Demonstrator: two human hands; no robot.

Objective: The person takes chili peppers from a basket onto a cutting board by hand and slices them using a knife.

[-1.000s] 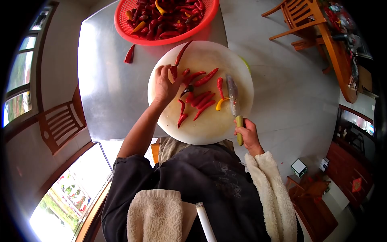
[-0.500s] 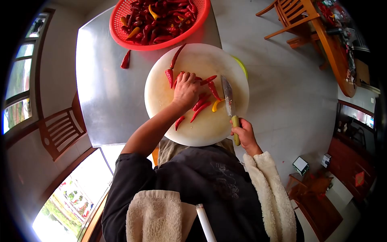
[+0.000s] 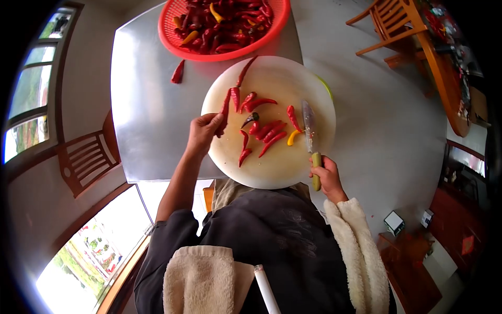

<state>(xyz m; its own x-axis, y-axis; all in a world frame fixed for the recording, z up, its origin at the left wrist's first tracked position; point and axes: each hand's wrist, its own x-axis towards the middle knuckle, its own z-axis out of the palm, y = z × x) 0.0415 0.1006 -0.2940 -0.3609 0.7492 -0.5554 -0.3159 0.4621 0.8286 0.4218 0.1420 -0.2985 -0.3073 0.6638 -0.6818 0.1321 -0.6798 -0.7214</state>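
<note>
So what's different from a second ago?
The left hand has moved left, off the peppers on the board, to its edge, now holding a red pepper. The right hand still grips the knife at the board's right side; the basket stayed put.

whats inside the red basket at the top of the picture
The red basket holds a heap of mostly red peppers, with a few yellow ones among them. The lower layers and the basket's floor are covered by the top peppers.
</note>
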